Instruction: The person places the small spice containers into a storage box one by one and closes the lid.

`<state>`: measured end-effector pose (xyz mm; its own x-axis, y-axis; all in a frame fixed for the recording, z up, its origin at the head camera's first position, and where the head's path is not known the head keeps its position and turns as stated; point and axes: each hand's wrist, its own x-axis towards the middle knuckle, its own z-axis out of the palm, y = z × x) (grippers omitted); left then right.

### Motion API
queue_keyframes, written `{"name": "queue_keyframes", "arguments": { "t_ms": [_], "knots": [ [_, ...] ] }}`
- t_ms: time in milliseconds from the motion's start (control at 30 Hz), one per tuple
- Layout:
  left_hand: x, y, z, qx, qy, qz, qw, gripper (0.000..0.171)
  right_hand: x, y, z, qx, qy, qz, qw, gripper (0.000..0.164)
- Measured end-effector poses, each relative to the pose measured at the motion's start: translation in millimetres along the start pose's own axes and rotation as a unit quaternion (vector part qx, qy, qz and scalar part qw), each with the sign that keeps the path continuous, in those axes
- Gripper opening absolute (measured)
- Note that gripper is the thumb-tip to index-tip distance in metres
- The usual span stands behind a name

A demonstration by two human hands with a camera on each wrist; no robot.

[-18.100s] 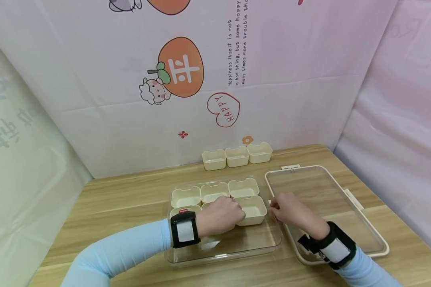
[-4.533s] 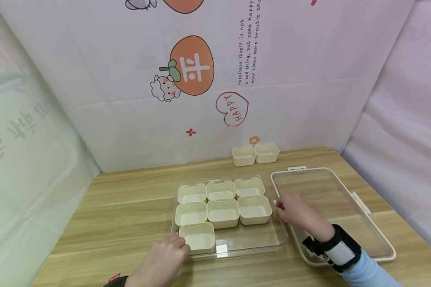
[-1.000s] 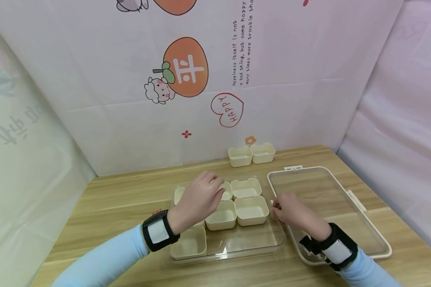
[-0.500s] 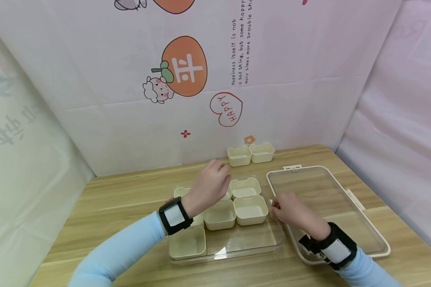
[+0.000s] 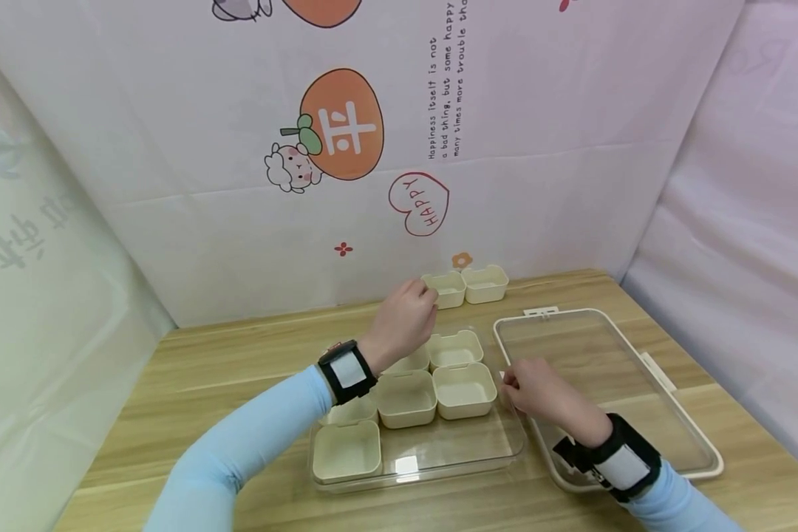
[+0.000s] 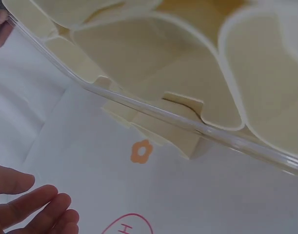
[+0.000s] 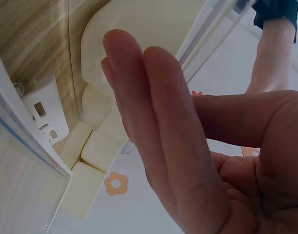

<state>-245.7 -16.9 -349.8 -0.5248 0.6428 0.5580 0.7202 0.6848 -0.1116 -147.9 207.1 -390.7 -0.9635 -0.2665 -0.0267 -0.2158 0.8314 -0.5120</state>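
Note:
My left hand (image 5: 404, 318) reaches over a clear plastic box (image 5: 465, 467), its fingertips overlapping the left of two cream bins (image 5: 448, 288) at the back in the head view. In the left wrist view its fingers (image 6: 36, 207) are loosely bent, with nothing between them. My right hand (image 5: 539, 388) stays at the right wall of the box, pinching its rim between thumb and fingers (image 7: 173, 126). Inside the box are several cream bins in two rows, partly hidden by the left arm, plus a single bin (image 5: 347, 451) at front left.
A clear lid with a cream frame (image 5: 678, 414) and latches lies right of the box, under the right forearm. Beside the left-hand back bin stands another cream bin (image 5: 485, 284). Printed cloth (image 5: 239, 244) hangs behind the wooden table (image 5: 219, 384).
My left hand has moved from above the box to the back bins. Since the oldest frame, one bin has left the back row and one now sits front left. The right hand stays put.

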Motion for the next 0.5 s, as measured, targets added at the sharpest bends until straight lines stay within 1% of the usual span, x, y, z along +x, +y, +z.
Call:
{"name": "queue_keyframes", "arguments": {
  "t_ms": [267,500],
  "knots": [
    [16.1,-10.3,17.1,0.024,-0.013,-0.01,0.9996,0.016,0.9,1.2,0.1,-0.002,-0.003,0.009,1.0,0.02],
    [23.5,-15.9,27.9,0.025,-0.042,-0.026,0.9985,0.019,0.9,0.9,0.2,-0.008,-0.001,0.008,1.0,0.023]
  ]
}}
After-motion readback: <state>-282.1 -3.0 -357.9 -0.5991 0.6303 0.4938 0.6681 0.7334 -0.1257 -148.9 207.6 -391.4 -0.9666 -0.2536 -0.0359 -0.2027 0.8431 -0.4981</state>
